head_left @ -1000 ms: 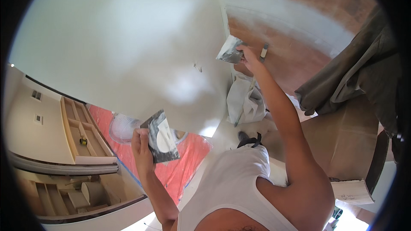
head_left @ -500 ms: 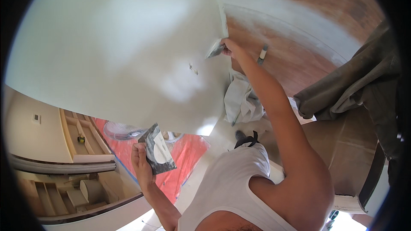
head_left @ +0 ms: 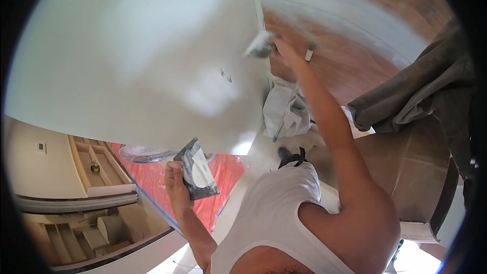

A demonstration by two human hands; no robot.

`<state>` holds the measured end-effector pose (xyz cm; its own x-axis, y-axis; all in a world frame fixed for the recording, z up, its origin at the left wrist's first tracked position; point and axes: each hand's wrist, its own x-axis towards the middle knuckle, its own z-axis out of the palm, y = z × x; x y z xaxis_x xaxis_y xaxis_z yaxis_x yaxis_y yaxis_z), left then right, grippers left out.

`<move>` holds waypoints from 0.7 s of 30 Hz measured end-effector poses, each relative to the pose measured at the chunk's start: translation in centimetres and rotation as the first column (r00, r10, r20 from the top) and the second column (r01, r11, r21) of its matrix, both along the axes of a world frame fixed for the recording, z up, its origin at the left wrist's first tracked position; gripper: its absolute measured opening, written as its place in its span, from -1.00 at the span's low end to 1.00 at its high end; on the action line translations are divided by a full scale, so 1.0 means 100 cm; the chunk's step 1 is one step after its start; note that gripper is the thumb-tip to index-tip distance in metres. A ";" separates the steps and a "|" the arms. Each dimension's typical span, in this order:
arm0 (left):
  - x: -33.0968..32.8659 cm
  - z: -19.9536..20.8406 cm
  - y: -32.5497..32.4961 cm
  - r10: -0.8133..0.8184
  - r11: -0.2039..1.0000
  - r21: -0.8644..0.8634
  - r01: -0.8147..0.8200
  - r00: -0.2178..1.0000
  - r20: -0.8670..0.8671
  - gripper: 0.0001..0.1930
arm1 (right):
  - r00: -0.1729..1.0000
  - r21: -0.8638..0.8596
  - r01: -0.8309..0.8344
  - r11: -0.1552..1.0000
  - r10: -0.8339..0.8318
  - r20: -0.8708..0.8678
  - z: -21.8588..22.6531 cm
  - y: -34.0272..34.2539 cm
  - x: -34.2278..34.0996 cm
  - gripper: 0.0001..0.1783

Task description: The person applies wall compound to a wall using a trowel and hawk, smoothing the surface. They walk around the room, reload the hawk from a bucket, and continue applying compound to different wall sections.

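My left hand (head_left: pixel 176 185) grips a dark flat plate (head_left: pixel 204 191) by its left edge, tilted in front of me. A thick smear of white putty (head_left: pixel 201 172) lies on the plate. Higher up, my right hand (head_left: pixel 284 50) is closed round a putty knife (head_left: pixel 260 45) whose blade carries white material. Motion smears this hand and blade, and I cannot tell whether the blade touches the pale wall (head_left: pixel 127 66). It is close to the wall's right-hand corner. Short wires (head_left: pixel 225 75) stick out of the wall below the knife.
Right of the corner is a brown wooden surface (head_left: pixel 289 25) with a small light-and-dark tool (head_left: pixel 310 53). Below hangs a crumpled white cloth or bag (head_left: pixel 278 109). Dark fabric (head_left: pixel 406 96) drapes at right. At left are a red sheet (head_left: pixel 231 170), a fan (head_left: pixel 144 153) and wooden compartments (head_left: pixel 104 165).
My right hand and the putty knife have moved slightly up, and the blade shows more white. The left hand and its plate have shifted a little right. The whole view has moved slightly.
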<state>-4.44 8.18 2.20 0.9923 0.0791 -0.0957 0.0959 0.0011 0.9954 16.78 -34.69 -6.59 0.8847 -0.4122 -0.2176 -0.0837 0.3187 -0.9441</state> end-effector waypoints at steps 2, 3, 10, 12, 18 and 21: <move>0.003 -0.005 -0.008 -0.017 0.994 -0.109 0.014 0.999 -0.031 -0.81 | 0.992 0.071 0.089 0.994 -0.082 -0.092 -0.040 0.002 -0.045 -0.67; 0.004 -0.012 -0.011 -0.025 0.987 -0.161 0.018 0.999 -0.046 -0.81 | 0.987 0.131 0.108 0.986 -0.090 -0.134 -0.066 0.004 -0.061 -0.65; 0.009 -0.038 -0.036 0.081 0.871 -0.443 -0.213 0.951 -0.297 -0.81 | 0.984 -0.363 -0.069 0.929 0.124 0.129 -0.019 0.157 -0.198 -0.61; 0.015 -0.056 -0.024 -0.014 0.871 -0.472 -0.133 0.955 -0.296 -0.81 | 0.899 -0.627 0.022 0.779 0.259 0.353 0.037 0.187 -0.229 -0.60; 0.021 -0.038 -0.058 -0.050 0.856 -0.515 -0.032 0.988 -0.146 -0.80 | 0.867 -0.874 0.162 0.458 0.358 0.348 0.012 0.187 -0.216 -0.47; 0.007 -0.016 -0.055 -0.046 0.901 -0.434 0.031 0.999 -0.025 -0.74 | 0.986 -0.808 0.118 0.577 0.026 0.163 -0.040 0.145 -0.157 -0.58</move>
